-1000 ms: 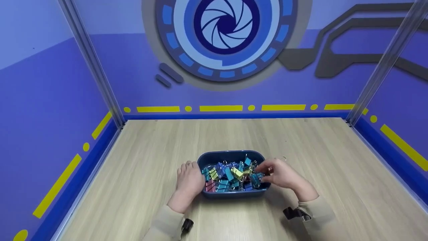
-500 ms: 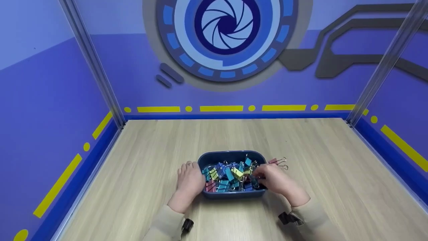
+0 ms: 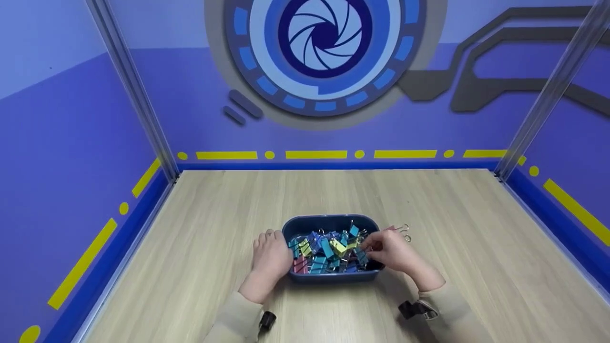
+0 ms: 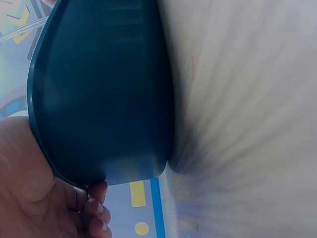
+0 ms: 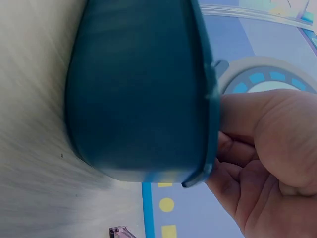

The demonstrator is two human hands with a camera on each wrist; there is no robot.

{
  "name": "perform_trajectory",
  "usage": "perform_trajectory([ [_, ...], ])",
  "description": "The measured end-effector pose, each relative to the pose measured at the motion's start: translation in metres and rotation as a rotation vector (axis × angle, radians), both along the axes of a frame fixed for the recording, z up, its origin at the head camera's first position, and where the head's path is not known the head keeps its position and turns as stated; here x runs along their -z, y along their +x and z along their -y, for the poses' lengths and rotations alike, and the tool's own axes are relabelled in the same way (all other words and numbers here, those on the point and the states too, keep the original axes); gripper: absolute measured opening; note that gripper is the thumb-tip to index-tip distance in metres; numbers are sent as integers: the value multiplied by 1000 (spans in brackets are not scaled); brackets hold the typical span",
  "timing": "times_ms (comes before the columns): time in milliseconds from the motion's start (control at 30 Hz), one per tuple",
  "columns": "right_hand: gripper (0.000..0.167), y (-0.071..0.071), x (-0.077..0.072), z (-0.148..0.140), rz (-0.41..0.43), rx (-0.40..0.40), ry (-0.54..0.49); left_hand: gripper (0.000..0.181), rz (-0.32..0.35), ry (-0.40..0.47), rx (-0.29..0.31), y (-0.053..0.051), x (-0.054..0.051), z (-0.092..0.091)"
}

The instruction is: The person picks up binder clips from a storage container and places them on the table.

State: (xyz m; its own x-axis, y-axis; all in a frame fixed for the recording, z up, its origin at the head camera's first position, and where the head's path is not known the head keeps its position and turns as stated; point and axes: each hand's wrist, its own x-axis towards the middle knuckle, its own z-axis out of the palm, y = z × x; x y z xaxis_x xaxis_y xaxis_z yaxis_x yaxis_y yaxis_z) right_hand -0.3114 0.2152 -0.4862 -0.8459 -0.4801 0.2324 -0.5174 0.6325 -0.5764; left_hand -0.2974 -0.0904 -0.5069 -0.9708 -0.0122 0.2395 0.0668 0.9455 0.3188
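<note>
1. On my head feed, the left grip [image 3: 270, 255] lies over one end of the dark blue container [image 3: 333, 277], grasping its rim. The left wrist view adds what I miss from above: the fingertips, bent in against the container's far corner.
2. The right grip [image 3: 396, 252] reaches over the opposite end, thumb and forefinger curled at a dark teal clip [image 3: 360, 257]. I cannot tell whether they pinch it; on the right wrist view the container wall hides the tips.
3. Between the two grips, the binder clips [image 3: 326, 248] lie jumbled in the container. Only the head view shows me them; both wrist views give the outer walls.
4. Just beyond the right grip, outside the container, one red clip [image 3: 391, 228] lies on the surface [image 3: 238, 200]. From above I see its two wire loops; the right wrist view catches only a piece of it at the lower edge.
5. My count: one container, one clip outside. Inside they are too tangled to total; two yellow ones are plain, with one red beside the left grip and several teal and blue.
6. Behind each grip, one black device [image 3: 268, 321] sits at the sleeve, two altogether.
</note>
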Motion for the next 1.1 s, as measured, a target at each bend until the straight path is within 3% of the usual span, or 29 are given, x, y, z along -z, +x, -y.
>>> perform_trajectory([
  [467,8,-9,-3,-13,164,97,-174,37,-3,5,4,0,1,-1],
  [767,19,-13,-2,-20,307,162,-288,35,-6,9,6,0,1,0],
  [1100,30,-15,-8,-31,356,168,-414,34,-20,0,6,1,0,0],
])
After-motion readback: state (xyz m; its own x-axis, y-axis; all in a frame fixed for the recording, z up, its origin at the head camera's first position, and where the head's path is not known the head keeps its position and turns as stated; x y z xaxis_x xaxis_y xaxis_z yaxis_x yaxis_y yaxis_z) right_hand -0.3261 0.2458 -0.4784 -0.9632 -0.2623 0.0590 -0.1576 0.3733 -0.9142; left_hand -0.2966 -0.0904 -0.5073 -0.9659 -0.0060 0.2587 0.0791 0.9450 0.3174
